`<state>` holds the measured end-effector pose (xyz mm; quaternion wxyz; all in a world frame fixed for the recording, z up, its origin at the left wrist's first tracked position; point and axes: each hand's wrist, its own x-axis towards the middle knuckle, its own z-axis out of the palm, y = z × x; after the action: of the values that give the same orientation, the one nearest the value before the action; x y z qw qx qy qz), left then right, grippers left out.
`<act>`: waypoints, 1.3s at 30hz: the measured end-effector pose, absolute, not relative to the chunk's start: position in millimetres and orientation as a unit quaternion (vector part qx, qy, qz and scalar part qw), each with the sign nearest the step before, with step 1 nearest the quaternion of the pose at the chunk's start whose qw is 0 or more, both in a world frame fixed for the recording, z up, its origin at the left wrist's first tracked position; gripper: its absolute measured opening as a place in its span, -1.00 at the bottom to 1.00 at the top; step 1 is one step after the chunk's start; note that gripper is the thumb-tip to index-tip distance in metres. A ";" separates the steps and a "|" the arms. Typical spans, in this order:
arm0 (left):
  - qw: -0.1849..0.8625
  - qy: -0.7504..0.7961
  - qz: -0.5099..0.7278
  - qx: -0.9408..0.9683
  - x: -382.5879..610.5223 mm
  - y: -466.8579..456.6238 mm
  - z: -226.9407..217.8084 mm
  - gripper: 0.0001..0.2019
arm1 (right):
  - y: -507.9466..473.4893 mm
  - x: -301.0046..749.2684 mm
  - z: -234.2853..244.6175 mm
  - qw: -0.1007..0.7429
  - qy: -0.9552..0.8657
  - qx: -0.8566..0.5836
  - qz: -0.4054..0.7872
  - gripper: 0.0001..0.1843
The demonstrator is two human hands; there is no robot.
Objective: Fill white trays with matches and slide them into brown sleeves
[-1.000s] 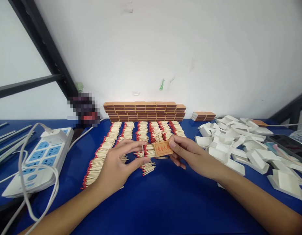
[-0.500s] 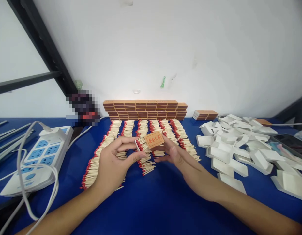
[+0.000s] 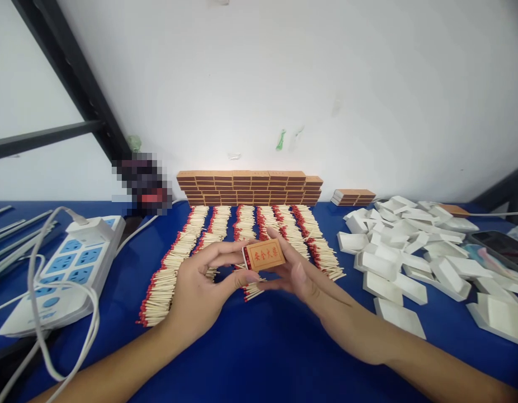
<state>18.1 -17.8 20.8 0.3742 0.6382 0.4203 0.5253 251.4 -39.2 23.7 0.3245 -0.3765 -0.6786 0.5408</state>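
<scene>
A matchbox [image 3: 266, 255] with an orange printed sleeve is held between both hands above the table. Its white tray, full of red-tipped matches, sticks out only slightly at the left end. My left hand [image 3: 208, 280] pinches that left end between thumb and fingers. At the right end, my right hand [image 3: 298, 274] grips the sleeve, fingers behind and below it. Beneath and behind the hands, loose matches [image 3: 169, 280] lie in several long rows on the blue table [image 3: 259, 358].
Stacked matchboxes [image 3: 250, 189] form a low wall at the back, with a smaller stack [image 3: 353, 197] to its right. White empty trays [image 3: 382, 263] are heaped on the right, near a phone [image 3: 500, 249]. A power strip [image 3: 70, 268] with looping cables lies left.
The tray has slid into the sleeve, so the matches exposed before are now mostly covered. Both hands and the matchbox have shifted slightly right and down.
</scene>
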 end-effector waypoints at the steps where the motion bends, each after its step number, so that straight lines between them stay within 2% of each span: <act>1: 0.373 0.419 0.525 0.640 18.4 -18.3 20.7 -0.65 | -41.6 251.5 26.8 0.321 -0.669 -0.385 0.549 -0.20; 4: 0.377 0.397 0.521 0.654 18.3 -18.4 18.3 -0.59 | -45.7 252.1 33.6 0.318 -0.645 -0.404 0.564 -0.18; 8: 0.367 0.364 0.493 0.699 18.0 -17.7 13.2 -0.33 | -45.1 250.5 34.7 0.293 -0.666 -0.376 0.574 -0.21; 10: 0.354 0.365 0.478 0.717 18.7 -18.5 11.6 -0.25 | -44.7 249.1 33.3 0.282 -0.680 -0.359 0.573 -0.22; 16: 0.322 0.377 0.445 0.746 19.5 -21.8 11.4 -0.34 | -47.9 248.6 26.9 0.244 -0.722 -0.369 0.532 -0.14; 19: 0.273 0.371 0.441 0.770 18.9 -21.7 11.7 -0.47 | -48.3 244.3 24.9 0.263 -0.750 -0.390 0.465 -0.08; 23: 0.198 0.366 0.462 0.783 18.0 -20.9 12.9 -0.53 | -43.7 236.6 25.7 0.313 -0.754 -0.447 0.366 -0.29; 31: 0.111 0.323 0.459 0.820 14.8 -18.4 9.0 -0.44 | -44.6 233.9 24.1 0.313 -0.795 -0.467 0.227 -0.40; 36: 0.085 0.317 0.465 0.822 17.1 -20.9 6.9 -0.27 | -18.9 263.0 36.4 0.354 -0.780 -0.509 0.087 -0.51; 39: 0.088 0.313 0.463 0.825 18.0 -21.9 8.0 -0.42 | 22.4 313.6 49.0 0.338 -0.709 -0.618 -0.036 -0.48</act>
<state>18.0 -21.9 8.0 0.0883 0.8247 0.3133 0.4626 313.6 22.4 49.0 0.3381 -0.6176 -0.7093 -0.0357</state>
